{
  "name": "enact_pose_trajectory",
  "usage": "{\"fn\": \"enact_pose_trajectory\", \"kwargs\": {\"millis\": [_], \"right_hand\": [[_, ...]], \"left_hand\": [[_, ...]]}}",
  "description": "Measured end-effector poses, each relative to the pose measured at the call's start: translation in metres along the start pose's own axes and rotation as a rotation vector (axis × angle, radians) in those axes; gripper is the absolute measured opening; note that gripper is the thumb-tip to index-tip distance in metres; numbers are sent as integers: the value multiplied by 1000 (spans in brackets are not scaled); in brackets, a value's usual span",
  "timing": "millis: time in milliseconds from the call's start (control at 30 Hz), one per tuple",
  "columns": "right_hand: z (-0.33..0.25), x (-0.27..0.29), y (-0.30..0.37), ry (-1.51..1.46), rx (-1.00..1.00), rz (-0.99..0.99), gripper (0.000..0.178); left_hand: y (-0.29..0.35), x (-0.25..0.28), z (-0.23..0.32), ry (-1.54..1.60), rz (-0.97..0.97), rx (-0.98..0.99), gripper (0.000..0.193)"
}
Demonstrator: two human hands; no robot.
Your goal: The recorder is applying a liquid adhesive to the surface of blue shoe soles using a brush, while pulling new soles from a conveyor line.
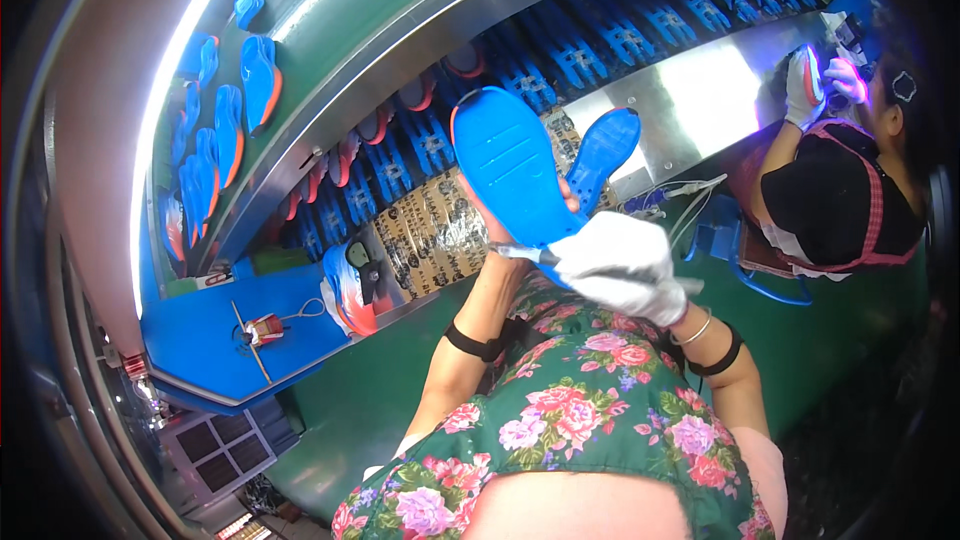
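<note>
A blue shoe sole (505, 155) with an orange edge is held up in front of me, its broad end tilted away and three thin lines across it. My bare left hand (497, 223) is closed round it from below, partly hidden behind it. Beside it shows a smaller blue sole-shaped piece (605, 145); I cannot tell whether my fingers hold it too. In a white glove, my right hand (625, 265) closes on a slim pen-like tool (524, 254), whose metal tip points left across the sole's near end.
Blue racks (580, 60) line the conveyor beyond. Several blue and orange soles (228, 135) lie on the green belt at the left. A blue side table (215, 345) holds a small red-and-white item (264, 329). At the right, a co-worker (835, 185) handles a sole near a blue stool (745, 250).
</note>
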State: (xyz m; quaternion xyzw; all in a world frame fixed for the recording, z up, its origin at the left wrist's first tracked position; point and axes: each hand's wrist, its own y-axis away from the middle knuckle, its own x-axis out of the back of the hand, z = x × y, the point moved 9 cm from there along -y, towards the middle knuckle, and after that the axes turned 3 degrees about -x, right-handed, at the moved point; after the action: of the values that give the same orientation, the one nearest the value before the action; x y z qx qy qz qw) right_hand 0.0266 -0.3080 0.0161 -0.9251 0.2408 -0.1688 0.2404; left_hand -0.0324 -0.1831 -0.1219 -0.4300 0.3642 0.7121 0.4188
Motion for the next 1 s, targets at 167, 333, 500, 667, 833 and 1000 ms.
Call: {"fn": "enact_pose_trajectory", "kwargs": {"millis": [167, 333, 500, 667, 833, 1000], "right_hand": [[-10, 2, 2, 280, 130, -11, 32], [9, 7, 7, -101, -120, -1, 24], [-3, 11, 6, 179, 51, 26, 32], [11, 7, 12, -139, -85, -13, 25], [-7, -4, 15, 228, 158, -79, 35], [11, -11, 12, -305, -78, -179, 19]], "left_hand": [[-8, -11, 13, -47, 14, -54, 119], [-10, -8, 8, 83, 82, -1, 111], [-18, -4, 20, 14, 67, -34, 113], [-26, -9, 25, 20, -3, 12, 112], [-32, 2, 25, -88, -5, 136, 118], [-33, -9, 16, -20, -145, 384, 119]]}}
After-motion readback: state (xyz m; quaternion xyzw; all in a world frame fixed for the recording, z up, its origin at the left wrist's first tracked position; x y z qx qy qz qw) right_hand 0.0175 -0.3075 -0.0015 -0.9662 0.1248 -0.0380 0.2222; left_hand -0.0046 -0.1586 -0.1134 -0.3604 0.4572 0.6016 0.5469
